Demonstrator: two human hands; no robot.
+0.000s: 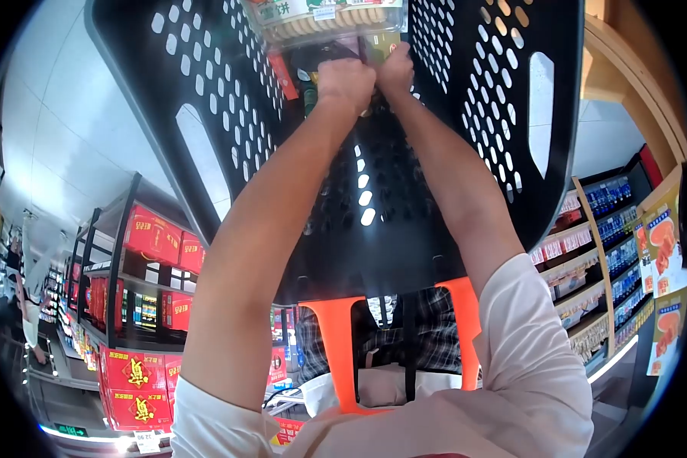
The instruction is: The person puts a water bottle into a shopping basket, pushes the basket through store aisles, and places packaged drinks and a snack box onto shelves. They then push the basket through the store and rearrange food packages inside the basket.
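Observation:
Both my hands reach deep into a black perforated shopping basket [427, 263]. My left hand [347, 82] is closed, knuckles up, in front of a dark package whose kind I cannot make out. Beside it, nearly touching, my right hand [395, 72] is curled closed near a yellow-green package [384, 47]. What the fingers hold is hidden. Just beyond the hands, a clear plastic box of round biscuits [336, 27] with a white label sits at the top of the view. A red-orange packet [283, 75] stands against the basket's left wall.
Orange handle parts [333, 336] stick out of the basket's near end, towards my body. Shelves with red gift boxes [137, 389] stand on the left. On the right are racks of bottles and packets [580, 286] and a hanging food poster [666, 256].

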